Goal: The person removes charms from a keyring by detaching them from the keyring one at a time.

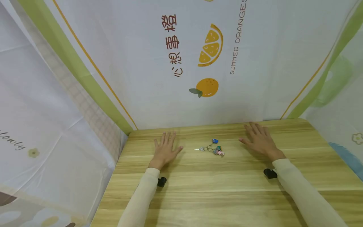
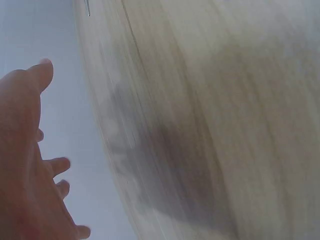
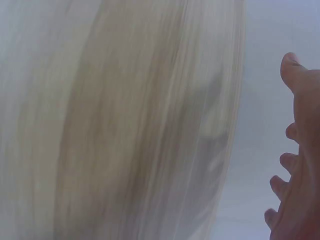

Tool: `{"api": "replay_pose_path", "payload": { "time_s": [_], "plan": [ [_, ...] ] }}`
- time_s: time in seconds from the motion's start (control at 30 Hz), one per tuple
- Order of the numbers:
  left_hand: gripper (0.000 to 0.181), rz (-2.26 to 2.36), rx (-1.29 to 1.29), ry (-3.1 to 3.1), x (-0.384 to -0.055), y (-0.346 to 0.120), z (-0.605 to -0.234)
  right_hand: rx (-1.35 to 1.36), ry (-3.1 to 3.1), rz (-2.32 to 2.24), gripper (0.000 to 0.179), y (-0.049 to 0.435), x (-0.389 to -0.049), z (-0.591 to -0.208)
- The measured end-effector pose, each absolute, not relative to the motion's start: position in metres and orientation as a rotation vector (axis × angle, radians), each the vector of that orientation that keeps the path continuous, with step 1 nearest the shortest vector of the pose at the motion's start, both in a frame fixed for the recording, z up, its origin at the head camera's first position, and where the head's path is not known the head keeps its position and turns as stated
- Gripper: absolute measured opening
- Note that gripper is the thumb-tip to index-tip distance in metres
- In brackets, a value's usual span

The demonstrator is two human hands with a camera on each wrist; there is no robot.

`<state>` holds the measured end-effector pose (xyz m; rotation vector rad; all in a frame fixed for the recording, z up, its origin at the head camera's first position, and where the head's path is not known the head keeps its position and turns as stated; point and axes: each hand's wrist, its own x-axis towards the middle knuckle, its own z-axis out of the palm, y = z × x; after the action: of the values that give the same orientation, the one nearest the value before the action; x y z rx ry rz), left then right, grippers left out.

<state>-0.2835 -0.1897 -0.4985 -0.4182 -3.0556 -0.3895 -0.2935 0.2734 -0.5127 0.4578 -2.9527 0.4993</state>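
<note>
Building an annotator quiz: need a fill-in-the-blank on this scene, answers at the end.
1. Of the bare left grip and bare right grip, ____ holds the metal keychain with colourful charms.
2. Its small charm nearest the white cloth backdrop is coloured ____.
3. The round, green-leaved printed fruit on that backdrop is a whole ____.

Missing words: neither; blue; orange.
</note>
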Motion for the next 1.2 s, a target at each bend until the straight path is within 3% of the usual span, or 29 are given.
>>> {"api": "replay_pose_path", "payload": {
  "time_s": [0.2, 0.63, 1.2],
  "plan": [
    [0.075, -0.472, -0.454, -3.027, -0.283, -0.185, -0.498, 0.546, -2.856, 0.504, 0.078, 0.254, -0.294, -0.511],
    [0.032, -0.408, -0.790, -2.698, -0.277, -0.141, -0.492, 0.711, -2.753, 0.598, 0.056, 0.186, -0.287, -0.503],
    [0.020, -0.418, -0.868, -2.652, -0.271, -0.105, -0.499, 0.822, -2.684, 0.599, 0.031, 0.144, -0.280, -0.510]
  ]
}}
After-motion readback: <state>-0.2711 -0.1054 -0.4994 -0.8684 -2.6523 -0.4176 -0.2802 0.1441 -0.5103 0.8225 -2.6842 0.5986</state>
